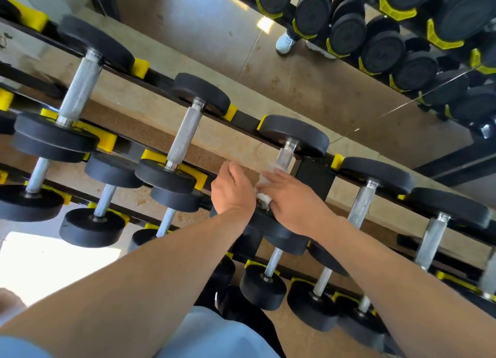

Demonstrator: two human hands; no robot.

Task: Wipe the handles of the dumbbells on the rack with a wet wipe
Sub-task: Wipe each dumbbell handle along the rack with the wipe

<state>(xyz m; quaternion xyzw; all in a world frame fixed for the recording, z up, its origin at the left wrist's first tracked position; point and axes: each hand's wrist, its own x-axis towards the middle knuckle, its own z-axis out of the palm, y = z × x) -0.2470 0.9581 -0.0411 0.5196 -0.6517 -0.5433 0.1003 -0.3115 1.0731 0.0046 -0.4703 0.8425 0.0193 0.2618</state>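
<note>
Your two bare forearms reach forward over the rack (314,175). Your right hand (292,204) wraps its fingers (273,176) round the wet wipe (264,196) on a top-tier dumbbell handle (285,156); your left hand (233,190) hovers beside it, fingers loosely curled, holding nothing.

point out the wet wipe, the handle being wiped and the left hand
wet wipe (264,182), head view, white fold beside the fingers
handle being wiped (285,156), head view, bare upper shaft
left hand (232,190), head view, back of hand
</note>
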